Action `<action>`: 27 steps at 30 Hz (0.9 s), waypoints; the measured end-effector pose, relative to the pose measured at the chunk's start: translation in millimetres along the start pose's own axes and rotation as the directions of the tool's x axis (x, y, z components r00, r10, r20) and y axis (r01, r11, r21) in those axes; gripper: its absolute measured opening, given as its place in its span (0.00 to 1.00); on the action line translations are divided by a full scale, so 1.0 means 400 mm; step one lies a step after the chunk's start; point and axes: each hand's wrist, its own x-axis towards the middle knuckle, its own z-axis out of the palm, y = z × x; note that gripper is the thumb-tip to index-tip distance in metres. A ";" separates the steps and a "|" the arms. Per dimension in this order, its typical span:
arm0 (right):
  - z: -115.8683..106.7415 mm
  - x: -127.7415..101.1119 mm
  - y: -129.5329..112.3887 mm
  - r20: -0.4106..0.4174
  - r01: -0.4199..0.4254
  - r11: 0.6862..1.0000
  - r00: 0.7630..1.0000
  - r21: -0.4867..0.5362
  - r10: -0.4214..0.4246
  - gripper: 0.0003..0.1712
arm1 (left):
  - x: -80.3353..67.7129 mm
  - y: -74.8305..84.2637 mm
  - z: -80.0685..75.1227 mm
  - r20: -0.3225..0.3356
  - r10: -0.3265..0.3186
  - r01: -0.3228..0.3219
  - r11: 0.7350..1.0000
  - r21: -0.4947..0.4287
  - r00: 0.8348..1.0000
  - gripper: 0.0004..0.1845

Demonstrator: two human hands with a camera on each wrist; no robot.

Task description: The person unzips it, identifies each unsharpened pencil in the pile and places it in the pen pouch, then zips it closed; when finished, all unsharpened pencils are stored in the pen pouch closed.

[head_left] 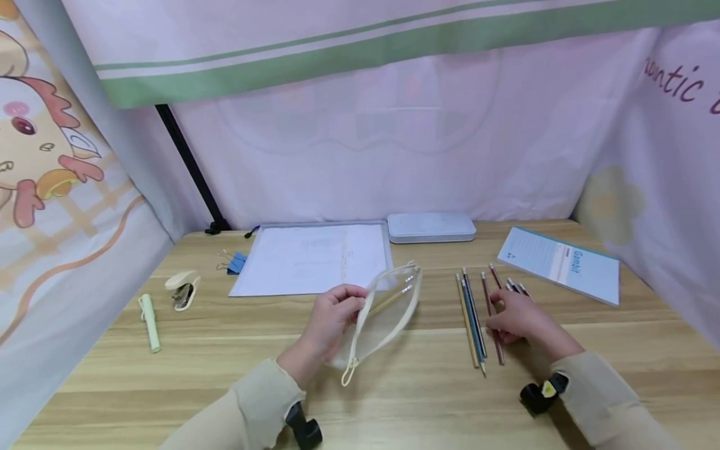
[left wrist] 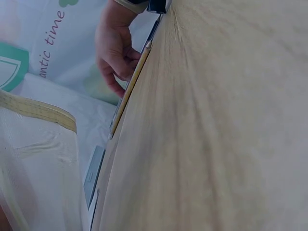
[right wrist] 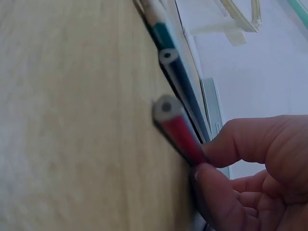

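From here I have the left hand (head_left: 332,315) pinching the soft mesh zip pouch (head_left: 387,324), the right hand (head_left: 520,315) a red pencil (right wrist: 180,132) beside a dark-blue pencil (right wrist: 180,79) — light, stiff, I'd judge; best held mid-shaft.

A bare strip of pale wood-grain table (head_left: 435,350) between the cream-edged translucent mesh pouch (head_left: 387,322) and the slim wooden pencils (head_left: 471,320) leaves a hand passage. The right hand (head_left: 520,315) blocks the pencils' right side, with the pale-blue rectangular notebook (head_left: 562,265) beyond; finger room there, partly hidden, seems tight.
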 end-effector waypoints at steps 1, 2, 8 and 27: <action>0.000 0.000 0.000 -0.002 0.003 1.000 1.000 -0.004 -0.003 0.33 | 0.000 0.000 0.000 0.001 -0.001 0.001 1.000 -0.002 1.000 0.08; -0.001 0.001 0.000 -0.005 -0.001 1.000 1.000 -0.002 0.001 0.34 | 0.000 0.000 0.001 0.002 -0.003 0.003 1.000 -0.004 1.000 0.08; 0.002 -0.004 0.009 -0.041 -0.026 0.989 0.999 0.149 0.032 0.38 | -0.001 -0.001 0.002 0.004 -0.008 0.008 1.000 -0.010 1.000 0.07; 0.153 -0.031 -0.192 -0.276 0.264 0.560 0.959 0.785 -0.065 0.41 | -0.003 -0.018 0.028 0.024 -0.005 0.005 1.000 0.005 1.000 0.08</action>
